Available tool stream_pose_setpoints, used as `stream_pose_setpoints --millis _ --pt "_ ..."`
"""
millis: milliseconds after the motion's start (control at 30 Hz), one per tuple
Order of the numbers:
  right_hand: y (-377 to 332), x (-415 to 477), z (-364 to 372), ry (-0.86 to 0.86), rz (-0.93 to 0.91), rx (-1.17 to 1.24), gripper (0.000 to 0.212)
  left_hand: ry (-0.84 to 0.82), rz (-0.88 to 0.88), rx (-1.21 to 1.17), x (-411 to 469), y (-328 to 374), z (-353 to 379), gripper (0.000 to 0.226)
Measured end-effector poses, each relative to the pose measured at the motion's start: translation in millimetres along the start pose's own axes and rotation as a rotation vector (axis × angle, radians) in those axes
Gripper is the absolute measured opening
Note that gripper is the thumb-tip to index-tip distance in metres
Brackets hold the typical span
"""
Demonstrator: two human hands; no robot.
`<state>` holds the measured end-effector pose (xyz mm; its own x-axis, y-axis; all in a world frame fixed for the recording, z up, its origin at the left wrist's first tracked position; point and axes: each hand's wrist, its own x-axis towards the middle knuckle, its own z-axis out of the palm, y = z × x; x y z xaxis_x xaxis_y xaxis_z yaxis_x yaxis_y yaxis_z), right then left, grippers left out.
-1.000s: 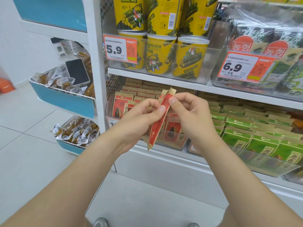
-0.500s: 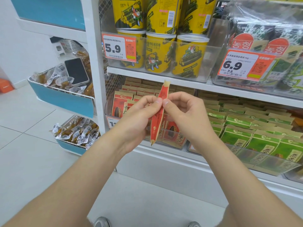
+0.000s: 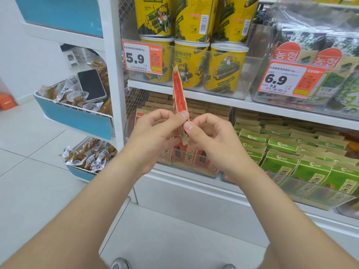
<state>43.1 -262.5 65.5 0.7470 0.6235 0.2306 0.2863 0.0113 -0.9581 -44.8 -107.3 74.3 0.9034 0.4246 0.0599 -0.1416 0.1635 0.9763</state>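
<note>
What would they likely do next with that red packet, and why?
Probably lower the packet into the matching red packets just below. The left hand and right hand both pinch its lower end, holding it upright and edge-on above that row, as if lining it up to slot in.

The packet (image 3: 179, 94) is slim and red with brown paper edges, seen edge-on. It stands nearly upright, top leaning slightly toward 11 o'clock. Its lower end is pinched between the left hand (image 3: 153, 133) at 9 o'clock and the right hand (image 3: 211, 140) at 3 o'clock.
</note>
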Motion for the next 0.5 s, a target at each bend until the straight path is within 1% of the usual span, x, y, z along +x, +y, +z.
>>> stream_pose_setpoints --millis 67,100,200,267,333,400,500 --pt "1 0 -1 -0.02 -0.045 -0.014 0.025 0.022 0.096 0.101 -3 2 0 0.046" --pt "1 0 -1 -0.031 -0.057 -0.006 0.025 0.018 0.144 0.182 -3 2 -3 0.048" --pt "1 0 -4 -0.06 -0.068 0.019 0.02 -0.053 0.208 0.358 -4 7 -11 0.039" --pt "1 -1 -4 -0.068 -0.059 0.046 0.019 -0.094 0.196 0.373 -5 11 -17 0.026" --pt "1 -1 -4 -0.068 -0.044 0.074 0.024 -0.106 0.177 0.374 -6 12 -18 0.018" --pt "1 0 -2 -0.068 -0.031 0.079 0.03 -0.113 0.175 0.384 -7 12 -18 0.017" --pt "2 1 -1 -0.058 -0.01 0.09 0.029 -0.134 0.183 0.362 -4 8 -20 0.019"
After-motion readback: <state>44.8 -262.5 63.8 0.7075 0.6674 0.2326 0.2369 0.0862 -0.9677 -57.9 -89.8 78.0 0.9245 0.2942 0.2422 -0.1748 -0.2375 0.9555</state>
